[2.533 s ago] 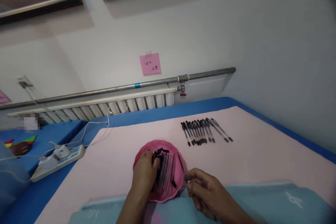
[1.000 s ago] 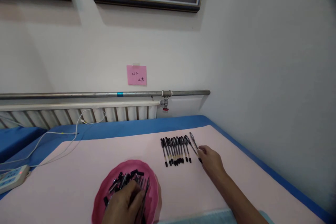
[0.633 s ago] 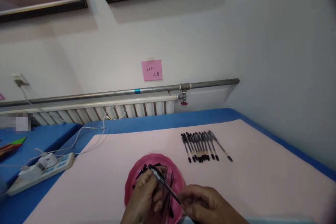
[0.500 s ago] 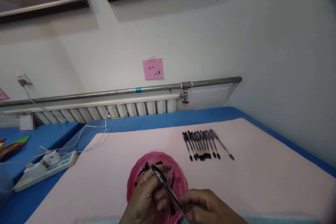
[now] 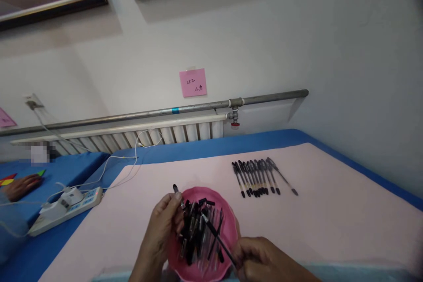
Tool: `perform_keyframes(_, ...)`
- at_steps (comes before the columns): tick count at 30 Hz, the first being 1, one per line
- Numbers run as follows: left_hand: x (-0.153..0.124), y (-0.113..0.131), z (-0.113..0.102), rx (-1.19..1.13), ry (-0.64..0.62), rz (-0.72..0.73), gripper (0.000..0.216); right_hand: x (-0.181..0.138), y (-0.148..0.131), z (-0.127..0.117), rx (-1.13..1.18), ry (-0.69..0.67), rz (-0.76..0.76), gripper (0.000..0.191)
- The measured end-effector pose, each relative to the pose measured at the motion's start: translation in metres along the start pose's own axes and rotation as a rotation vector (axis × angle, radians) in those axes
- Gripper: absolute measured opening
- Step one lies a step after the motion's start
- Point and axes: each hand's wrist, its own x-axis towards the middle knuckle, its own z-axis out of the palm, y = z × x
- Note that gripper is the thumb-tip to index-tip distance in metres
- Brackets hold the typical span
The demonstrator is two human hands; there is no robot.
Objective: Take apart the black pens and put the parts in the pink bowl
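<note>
My left hand (image 5: pixel 161 222) is closed at the left rim of a pink bowl (image 5: pixel 232 220), pinching a black pen cap (image 5: pixel 176 188) that points up. My right hand (image 5: pixel 256 255) grips the lower end of a pen (image 5: pixel 218 237) with a dark grip. This pen slants over the bowl, its uncapped tip toward the upper left, apart from the cap. Inside the bowl lie several black caps (image 5: pixel 191 224), clear pen tubes (image 5: pixel 208 242) and dark slim pieces. Several capped pens (image 5: pixel 254 178) lie in a row to the right beyond the bowl.
Pink paper (image 5: pixel 330 211) covers the blue table (image 5: pixel 185 147). On the left a power strip (image 5: pixel 66 211) with plugs and white cables rests on the table. Another person's hand (image 5: pixel 24 187) is beside coloured pieces at far left. A radiator (image 5: pixel 178 132) and pipe run behind.
The cap and pen, together half a second ago, are now apart. My left hand has moved left with the cap, uncovering the bowl's contents. My right hand still grips the pen.
</note>
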Motion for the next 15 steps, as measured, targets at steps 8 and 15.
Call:
perform_keyframes(8,0.004,0.005,-0.023,0.684,0.102,0.085,0.029,0.002,-0.007,-0.003,0.078,0.129,0.021,0.01)
perform_keyframes(15,-0.013,-0.017,0.021,0.014,-0.291,-0.209,0.04,0.002,-0.004,-0.003,0.083,-0.016,-0.033,0.013)
